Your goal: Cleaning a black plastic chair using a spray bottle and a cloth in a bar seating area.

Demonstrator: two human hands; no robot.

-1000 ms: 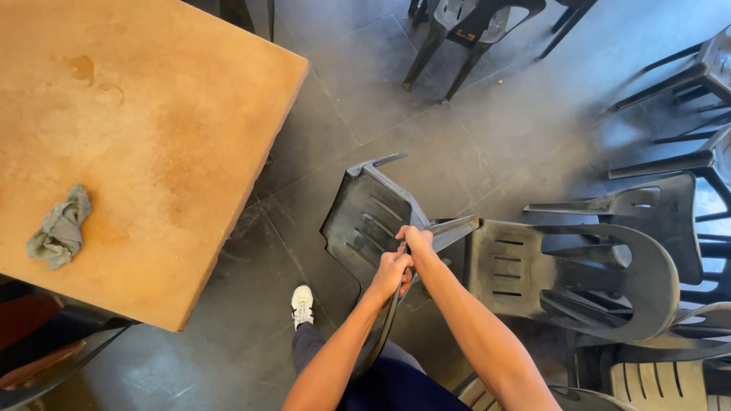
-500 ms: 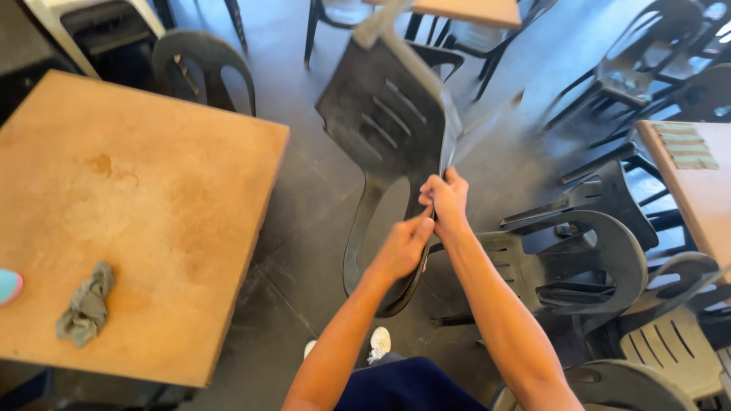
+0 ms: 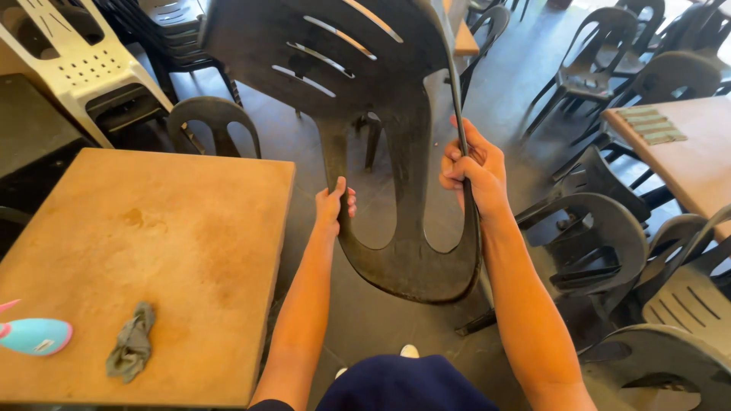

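Between the two raised hands hangs a dark plastic chair point(image 3: 358, 114), lifted off the floor and tipped so its slotted seat faces the camera and its curved back hangs lowest, near the person's lap. Its legs run out of the top edge of the frame, so how they end cannot be seen. Both forearms reach up and forward from the bottom of the view. The left hand point(image 3: 333, 205) has a clenched grip on the inner edge of the back's left upright, fingers wrapped out of sight behind it. The right hand point(image 3: 474, 169) is closed tight around the thin side edge, thumb across the front. At left, just beside the chair, stands a worn wooden tabletop point(image 3: 175, 259) with a crumpled grey rag point(image 3: 132, 351) and a turquoise object point(image 3: 34, 336) cut off by the frame. More dark chairs point(image 3: 601, 251) crowd the right side, partly overlapping one another.
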